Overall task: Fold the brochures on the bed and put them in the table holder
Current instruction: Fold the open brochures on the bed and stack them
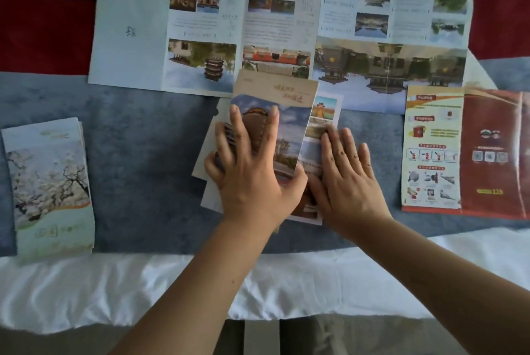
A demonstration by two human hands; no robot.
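White sheet (114, 283) covers the near edge of the bed, and a blue-grey runner (143, 154) lies across it under the papers.

At the centre, the left hand (252, 171) lies flat on the top flap of a half-folded brochure (289, 125). Its grip is wide, with the fingers spread and straight, pressing down, and the thumb at the flap's 5 o'clock corner. Just beside it at 3 o'clock, the right hand (347, 179) is also wide and flat, its fingers resting on the brochure's lower panel of small photos. The two hands almost touch at the thumbs.

The top flap sits tilted, its upper edge overlapping the large unfolded brochure (275, 25), which lies spread open at 12 o'clock. At 3 o'clock, apart from the hands, is a red brochure (464, 148), partly opened. At 9 o'clock, well apart, a folded blossom-cover brochure stack (48, 182) rests on the runner. A red band (43, 33) of cloth shows at 10 o'clock.
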